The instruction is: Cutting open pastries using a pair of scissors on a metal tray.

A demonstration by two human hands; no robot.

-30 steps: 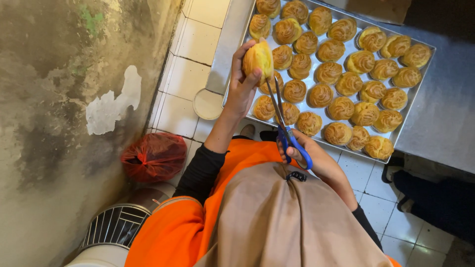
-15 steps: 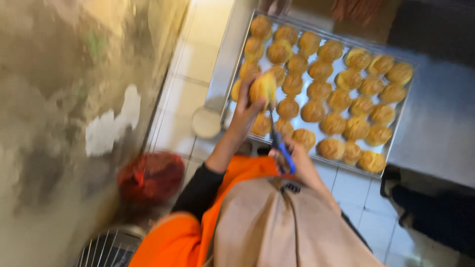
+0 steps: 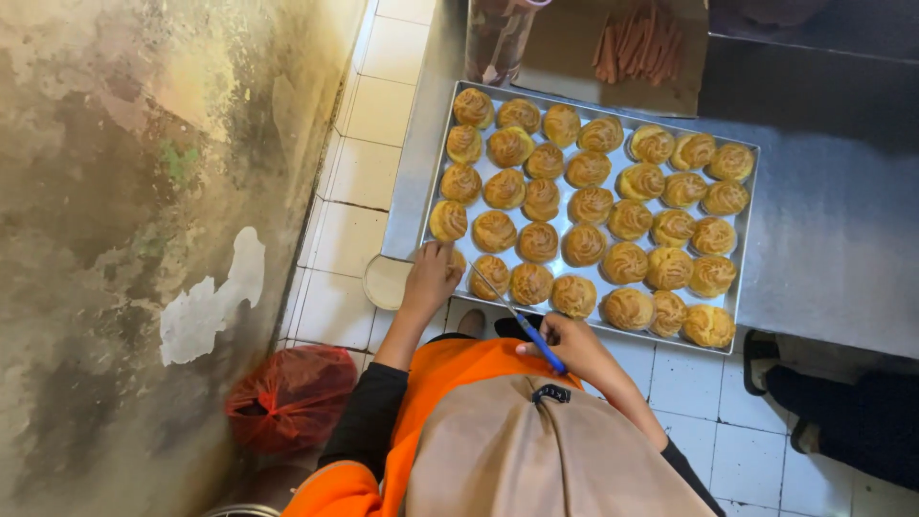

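Scissors (image 3: 522,321) gripped in right hand (image 3: 572,347), left hand (image 3: 431,276) curled on pastry (image 3: 458,260) (tray (image 3: 745,251) corner).

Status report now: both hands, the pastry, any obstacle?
Left hand on pastry at tray corner. Right hand holds blue-handled scissors. Nothing in between.

From here I cannot see what my left hand (image 3: 431,278) covers: its fingers lie over the near-left corner of the tray (image 3: 745,239), and the pastry (image 3: 458,258) under them shows only as a sliver. My right hand (image 3: 574,347) closes on the blue handles of the scissors (image 3: 522,321), so its grip is mostly hidden. Beyond the tray, a dark container (image 3: 498,38) and a bundle of reddish sticks (image 3: 637,43) are cut off by the top edge. Right of my right hand, someone's dark shoes (image 3: 766,349) are only partly in view.
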